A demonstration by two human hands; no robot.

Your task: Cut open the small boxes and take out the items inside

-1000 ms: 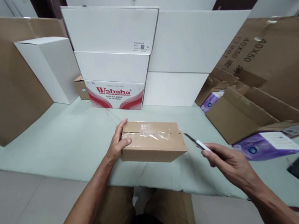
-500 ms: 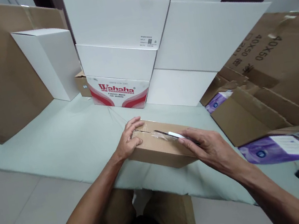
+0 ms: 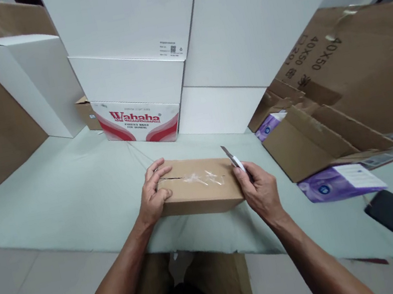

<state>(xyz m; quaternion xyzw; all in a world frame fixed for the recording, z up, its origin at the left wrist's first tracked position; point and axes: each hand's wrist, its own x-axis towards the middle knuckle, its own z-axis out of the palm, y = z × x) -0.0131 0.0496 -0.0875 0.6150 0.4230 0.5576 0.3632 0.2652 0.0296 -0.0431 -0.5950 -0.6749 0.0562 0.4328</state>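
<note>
Hands hold carton, knife; table edge near, room leftward.

Pale-green table, taped carton, purple packet

light: even, slightly dim | glare: clear tape | edges: stretched | lower-right corner: dark, blurry

"Wahaha" and "Purified Water for Drinking" on red-and-white panel, "40X50" twice on brown cardboard
</note>
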